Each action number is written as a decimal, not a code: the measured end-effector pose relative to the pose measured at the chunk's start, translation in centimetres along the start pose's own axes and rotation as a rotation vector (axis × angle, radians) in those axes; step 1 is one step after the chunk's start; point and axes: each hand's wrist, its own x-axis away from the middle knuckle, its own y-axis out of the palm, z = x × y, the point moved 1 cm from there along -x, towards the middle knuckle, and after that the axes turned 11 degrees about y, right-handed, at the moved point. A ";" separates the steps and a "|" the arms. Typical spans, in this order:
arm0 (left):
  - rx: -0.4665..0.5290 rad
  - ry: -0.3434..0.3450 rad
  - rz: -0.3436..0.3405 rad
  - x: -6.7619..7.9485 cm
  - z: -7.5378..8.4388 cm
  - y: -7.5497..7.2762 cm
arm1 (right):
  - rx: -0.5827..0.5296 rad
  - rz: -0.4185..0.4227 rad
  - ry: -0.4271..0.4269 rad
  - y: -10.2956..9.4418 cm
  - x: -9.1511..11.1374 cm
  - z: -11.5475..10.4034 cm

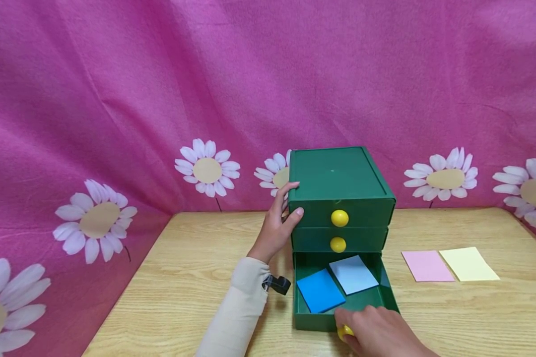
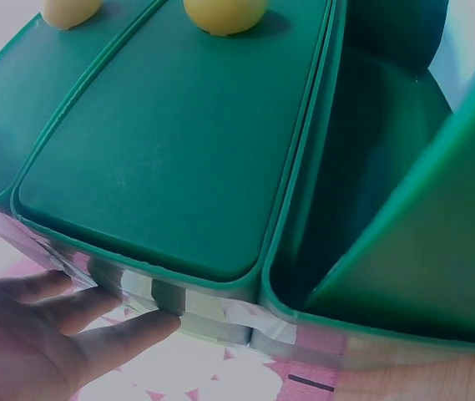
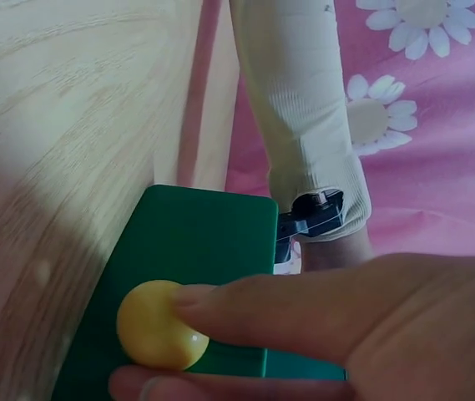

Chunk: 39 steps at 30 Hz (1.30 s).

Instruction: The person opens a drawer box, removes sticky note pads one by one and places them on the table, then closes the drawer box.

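A green drawer cabinet (image 1: 330, 173) with yellow knobs stands on the table, its bottom drawer (image 1: 366, 300) pulled out. Inside that drawer lie a blue sticky-note pad (image 1: 320, 291) and a pale blue pad (image 1: 354, 275). My left hand (image 1: 277, 223) rests against the cabinet's left side, thumb at the front edge and fingers spread along the side; the left wrist view shows those fingers (image 2: 124, 334) straight. With thumb and finger, my right hand (image 1: 379, 329) pinches the bottom drawer's yellow knob (image 3: 160, 324).
To the right of the cabinet, a pink sticky-note pad (image 1: 428, 266) and a pale yellow one (image 1: 470, 264) lie side by side on the wooden table (image 1: 183, 277). Behind hangs a magenta cloth (image 1: 339, 74) with white daisies.
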 end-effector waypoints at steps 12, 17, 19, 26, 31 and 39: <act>-0.005 -0.033 -0.015 0.1 0.8 0.1 | 0.031 -0.004 0.007 -0.1 0.6 -0.1; -0.016 -0.019 -0.002 0.0 0.2 0.1 | 0.013 0.004 0.009 -0.5 0.8 -0.1; -0.014 -0.022 0.000 0.0 0.2 0.0 | -0.009 0.007 -0.008 -0.8 0.9 0.0; 0.007 -0.035 0.002 -0.1 2.3 -0.1 | -0.081 0.067 0.000 -2.2 1.6 0.4; 0.010 -0.036 0.006 -0.1 2.6 -0.1 | -0.041 0.180 0.132 -3.1 1.5 0.4; -0.002 -0.026 0.011 0.0 0.1 0.0 | 0.028 0.351 0.151 -3.5 0.1 1.6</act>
